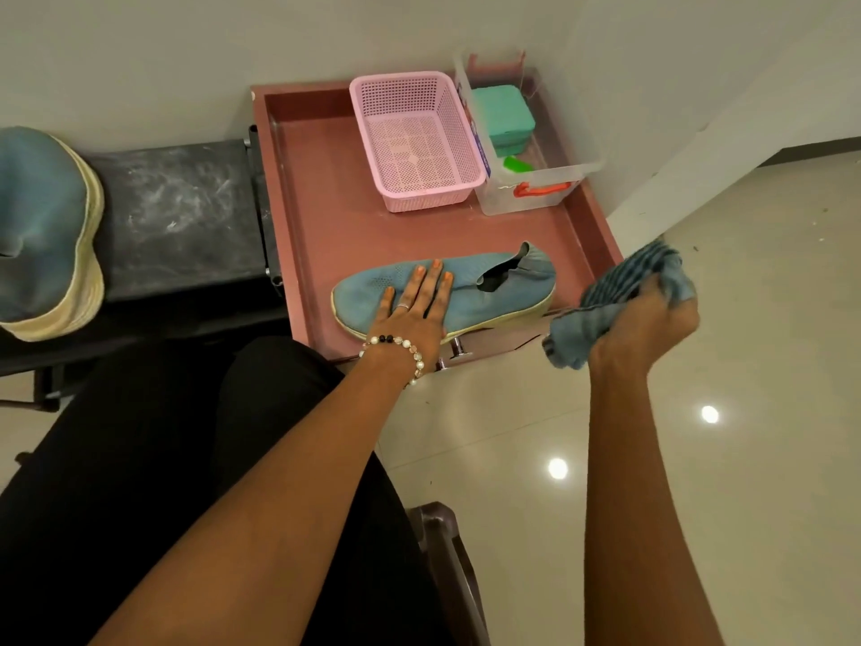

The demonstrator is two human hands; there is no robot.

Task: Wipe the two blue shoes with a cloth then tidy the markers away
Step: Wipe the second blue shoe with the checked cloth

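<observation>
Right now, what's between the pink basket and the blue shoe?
Nothing: the head view shows only bare red tray floor between the pink basket and the blue shoe.

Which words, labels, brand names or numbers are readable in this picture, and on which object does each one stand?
No text can be read.
Blue and white label on the clear plastic box, on its side next to the pink basket: print too blurred to read.
Blue shoe, cloth: no text visible.

Two blue shoes (447, 291) (44, 230) are showing, with one cloth (615, 300), one pink basket (414, 137), one clear box (536, 184), one tray (326, 216) and two hands (412, 314) (647, 324).
</observation>
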